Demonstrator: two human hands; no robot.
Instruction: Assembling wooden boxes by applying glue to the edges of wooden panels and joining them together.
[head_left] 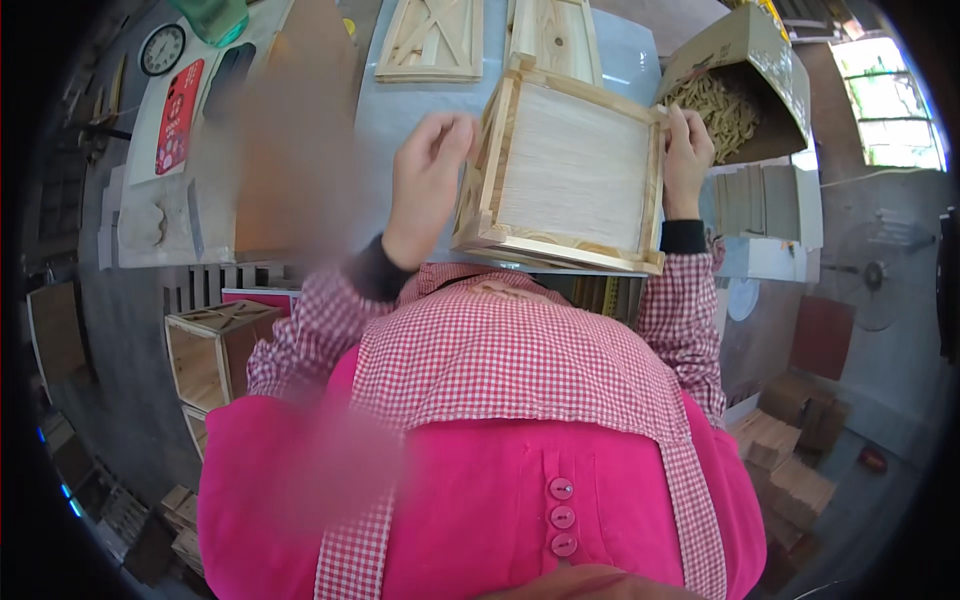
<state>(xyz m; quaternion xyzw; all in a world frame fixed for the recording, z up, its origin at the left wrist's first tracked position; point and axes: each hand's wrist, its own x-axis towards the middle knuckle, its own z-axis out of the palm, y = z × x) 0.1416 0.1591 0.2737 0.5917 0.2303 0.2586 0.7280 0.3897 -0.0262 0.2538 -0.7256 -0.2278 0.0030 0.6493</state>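
A pale wooden crate with a frame of light strips and a whitish panel lies on the table in front of me, slightly turned. My right hand closes its fingers at the crate's upper right corner. Beside the crate's left side, my left hand is raised with thumb and fingers drawn together. Whatever may sit in that pinch is too small or hidden to make out. Just beyond my right hand, a cardboard box lies tipped, its opening showing many small tan wooden pieces.
Flat wooden panels lie at the back of the table, one with a cross brace, another plain. Farther left are a red package, a round clock and a green container. Wooden crates stand lower left. Blurry smudges veil parts of the left.
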